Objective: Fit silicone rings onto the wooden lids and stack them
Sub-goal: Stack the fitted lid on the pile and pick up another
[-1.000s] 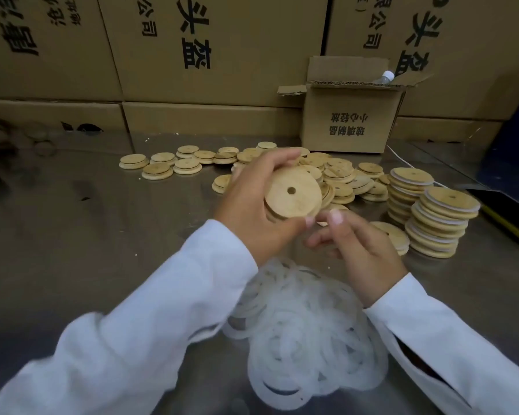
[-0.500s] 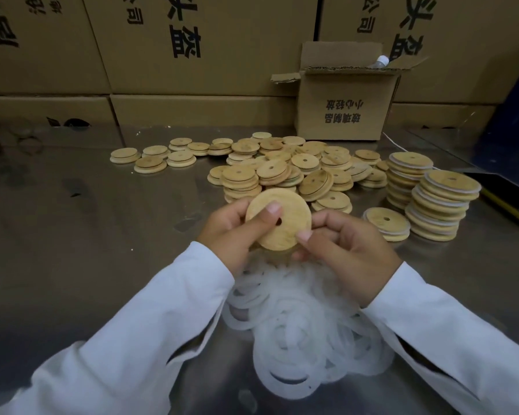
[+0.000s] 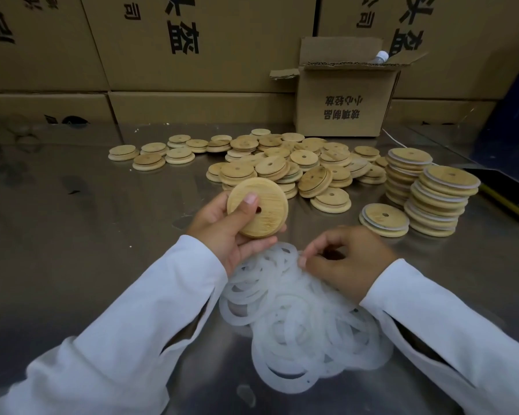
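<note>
The pile of rings (image 3: 297, 319) lies on the steel table (image 3: 72, 241) close to the person. Left of the pile a wide stretch of steel opens out to the frame's edge. Right of it runs a narrower strip, partly under the right sleeve. Far beyond the pile the table ends against a wall of big cartons (image 3: 222, 55).

Just over the pile's far-left rim the left hand (image 3: 219, 235) grips one wooden lid (image 3: 259, 215). Its fingers curl behind the lid and its thumb presses on the face beside the centre hole. The lid is off the table, tilted towards the camera. The right hand (image 3: 349, 265) sits on the pile's far rim with its fingers curled and its fingertips (image 3: 302, 261) at the rings. Whether they pinch one, I cannot tell.

- **In hand:** one lid.
- **Beyond the pile to the right:** two tall stacks of ringed lids (image 3: 441, 205), and a low stack (image 3: 384, 220) of two or three nearer the pile.
- **Straight beyond the pile:** one loose heap of bare lids (image 3: 285, 166), too many to count.
- **Beyond and left of the pile:** roughly seven more lids (image 3: 153, 154).
- **Behind the heap:** one small open box (image 3: 342, 106).

The rings overlap too much to count. The steel is dull and smudged and reflects the cartons, and the room is dim.
</note>
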The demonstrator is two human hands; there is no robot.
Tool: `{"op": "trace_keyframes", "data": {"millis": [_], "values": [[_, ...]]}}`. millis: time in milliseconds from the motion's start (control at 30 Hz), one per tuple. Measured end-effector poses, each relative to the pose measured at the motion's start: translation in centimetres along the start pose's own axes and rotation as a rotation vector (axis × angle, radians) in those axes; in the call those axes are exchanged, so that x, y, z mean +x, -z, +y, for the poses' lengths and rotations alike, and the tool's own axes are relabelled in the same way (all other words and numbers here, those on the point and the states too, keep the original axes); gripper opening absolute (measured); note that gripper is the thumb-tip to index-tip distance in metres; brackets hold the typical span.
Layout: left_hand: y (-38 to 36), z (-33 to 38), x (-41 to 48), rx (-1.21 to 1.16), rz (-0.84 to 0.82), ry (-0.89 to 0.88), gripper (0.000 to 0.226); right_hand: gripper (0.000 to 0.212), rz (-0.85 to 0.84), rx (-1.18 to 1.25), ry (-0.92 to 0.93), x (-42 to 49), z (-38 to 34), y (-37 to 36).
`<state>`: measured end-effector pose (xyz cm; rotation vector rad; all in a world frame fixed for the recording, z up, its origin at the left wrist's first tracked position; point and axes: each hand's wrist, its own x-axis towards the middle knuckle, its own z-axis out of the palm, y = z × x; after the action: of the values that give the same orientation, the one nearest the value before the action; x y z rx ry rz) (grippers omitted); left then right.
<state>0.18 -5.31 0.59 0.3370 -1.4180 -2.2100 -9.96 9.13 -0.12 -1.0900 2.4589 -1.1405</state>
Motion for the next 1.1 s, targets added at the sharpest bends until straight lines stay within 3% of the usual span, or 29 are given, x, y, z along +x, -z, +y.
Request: {"op": "trace_keyframes", "data": {"millis": [133, 267, 367, 567, 700, 867, 1033, 1100], "values": [[-0.1, -0.3, 0.0, 0.028, -0.01, -0.017, 0.034, 0.016, -0.032, 0.083, -0.027, -0.2, -0.3, 0.1], [-0.4, -0.6, 0.0, 0.026, 0.033, -0.055, 0.029, 0.025, 0.01, -0.043, 0.069, -0.5, -0.6, -0.3], [-0.5, -0.6, 0.0, 0.025, 0.071, -0.068, 0.024, 0.03, 0.131, -0.112, 0.13, -0.5, -0.9, -0.1], [-0.5, -0.3, -0.1, -0.043, 0.121, 0.016, 0.022, 0.023, 0.409, 0.145, 0.247, -0.4, -1.5, 1.5], [-0.8, -0.3, -0.3, -0.056, 0.128, 0.068, 0.024, 0.019, 0.245, 0.572, 0.214, -0.5, -2.3, 1.9], [-1.5, -0.4, -0.8, -0.059, 0.073, 0.159, 0.021, 0.015, 0.067, 0.707, 0.211, -0.6, -2.5, 1.7], [-2.2, -0.3, -1.0, -0.029, -0.046, 0.262, 0.047, 0.016, 0.148, 0.723, 0.149, -0.3, -2.1, 1.3], [-2.3, -0.3, -1.4, 0.054, -0.082, 0.231, 0.044, 0.017, 0.183, 0.715, 0.118, -0.2, -1.9, 1.1]]}}
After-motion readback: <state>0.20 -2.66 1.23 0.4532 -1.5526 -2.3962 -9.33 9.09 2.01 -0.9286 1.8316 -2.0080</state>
